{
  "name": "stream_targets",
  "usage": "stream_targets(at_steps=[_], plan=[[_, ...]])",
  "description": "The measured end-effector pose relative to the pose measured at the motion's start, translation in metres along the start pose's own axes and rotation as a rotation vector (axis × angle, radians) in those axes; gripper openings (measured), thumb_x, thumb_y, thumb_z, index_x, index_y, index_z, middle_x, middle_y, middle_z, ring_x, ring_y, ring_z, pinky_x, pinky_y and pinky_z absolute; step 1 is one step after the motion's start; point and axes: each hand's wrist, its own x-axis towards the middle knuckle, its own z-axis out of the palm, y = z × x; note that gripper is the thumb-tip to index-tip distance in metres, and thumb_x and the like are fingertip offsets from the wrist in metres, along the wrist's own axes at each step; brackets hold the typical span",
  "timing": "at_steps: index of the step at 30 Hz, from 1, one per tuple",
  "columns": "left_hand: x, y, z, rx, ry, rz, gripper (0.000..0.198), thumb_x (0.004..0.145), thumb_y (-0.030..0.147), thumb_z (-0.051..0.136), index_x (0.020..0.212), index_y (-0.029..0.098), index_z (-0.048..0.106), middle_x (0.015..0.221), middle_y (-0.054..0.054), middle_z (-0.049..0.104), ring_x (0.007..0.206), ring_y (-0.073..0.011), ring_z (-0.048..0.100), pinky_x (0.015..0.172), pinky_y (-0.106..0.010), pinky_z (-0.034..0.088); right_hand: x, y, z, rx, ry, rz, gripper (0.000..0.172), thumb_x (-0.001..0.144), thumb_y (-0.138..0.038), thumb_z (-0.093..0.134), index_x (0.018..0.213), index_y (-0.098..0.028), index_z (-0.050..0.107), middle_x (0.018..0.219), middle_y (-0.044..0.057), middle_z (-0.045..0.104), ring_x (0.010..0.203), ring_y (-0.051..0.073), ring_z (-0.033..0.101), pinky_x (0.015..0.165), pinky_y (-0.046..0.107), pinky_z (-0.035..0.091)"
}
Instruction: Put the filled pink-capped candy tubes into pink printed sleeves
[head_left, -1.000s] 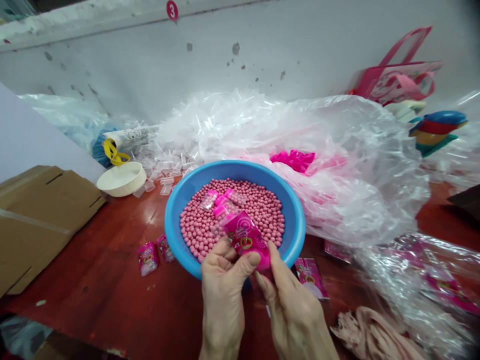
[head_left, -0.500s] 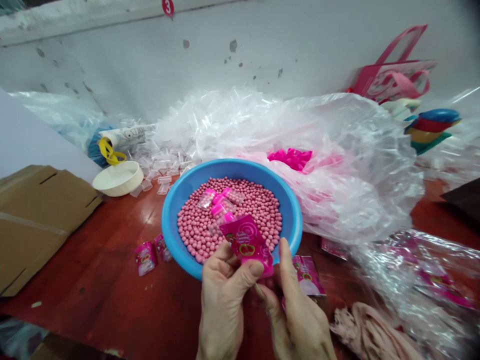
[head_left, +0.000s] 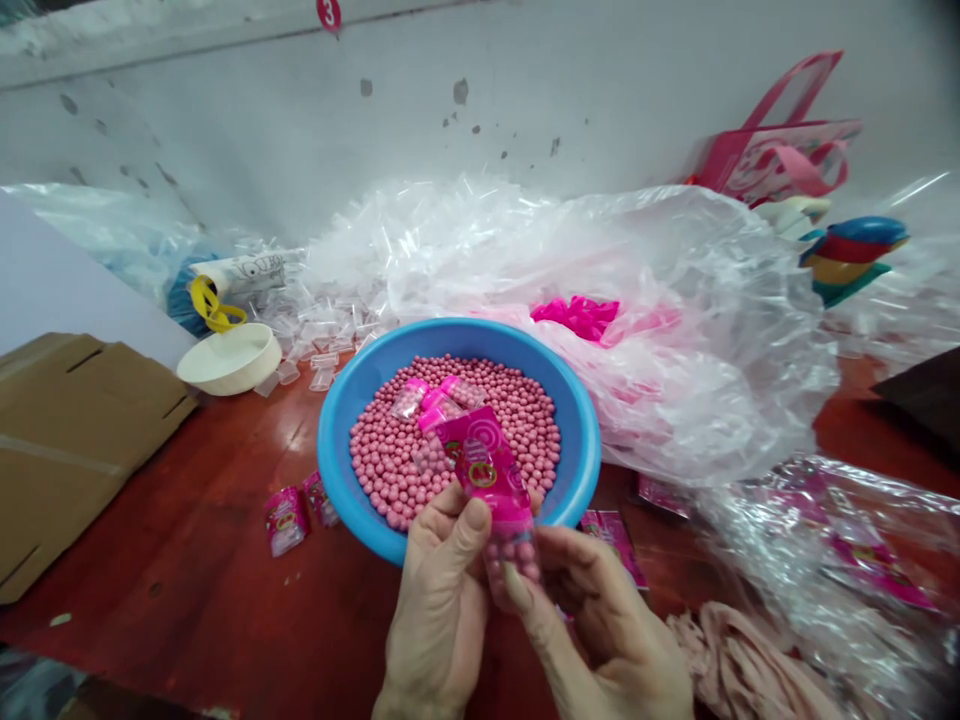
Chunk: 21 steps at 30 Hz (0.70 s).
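My left hand (head_left: 442,590) pinches the left side of a pink printed packet (head_left: 491,470), thumb on top. The packet tilts over the near rim of a blue basin (head_left: 339,490). Pink balls show through the clear lower end of the packet, where my right hand (head_left: 600,610) grips it between thumb and fingers. Many small pink balls (head_left: 386,470) fill the bottom of the basin. On them lie several clear little containers with bright pink caps (head_left: 435,402), partly covered by the packet.
Two filled packets (head_left: 286,520) lie left of the basin. Clear plastic pieces (head_left: 330,330) and a white dish (head_left: 229,362) are behind, with a cardboard box (head_left: 75,450) at left. A large clear bag (head_left: 675,300), more packets (head_left: 611,535) and a cloth (head_left: 742,665) are at right.
My right hand has closed in on the lower end of the packet, its thumb now over the balls there. The packet has turned more upright. The view has shifted slightly.
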Motion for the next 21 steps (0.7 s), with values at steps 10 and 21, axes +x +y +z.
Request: stream_targets(at_steps=[10, 21], plan=[[-0.004, 0.003, 0.002, 0.08, -0.076, -0.077, 0.012, 0.073, 0.026, 0.073, 0.074, 0.014, 0.074, 0.058, -0.004, 0.069, 0.052, -0.013, 0.062, 0.054, -0.022, 0.05, -0.003, 0.003, 0.001, -0.114, 0.03, -0.256, 0.035, 0.079, -0.01, 0.064, 0.108, -0.028, 0.068, 0.103, 0.0, 0.074, 0.085, 0.016, 0.072, 0.08, 0.021, 0.057], [-0.02, 0.002, -0.001, 0.055, 0.023, -0.07, 0.026, 0.062, 0.041, 0.08, 0.075, 0.019, 0.076, 0.065, -0.006, 0.072, 0.065, -0.0209, 0.067, 0.065, -0.03, 0.054, -0.003, -0.004, 0.002, 0.055, 0.045, -0.118, 0.026, 0.076, -0.016, 0.071, 0.098, -0.03, 0.073, 0.091, -0.001, 0.078, 0.074, 0.018, 0.074, 0.066, 0.021, 0.061]])
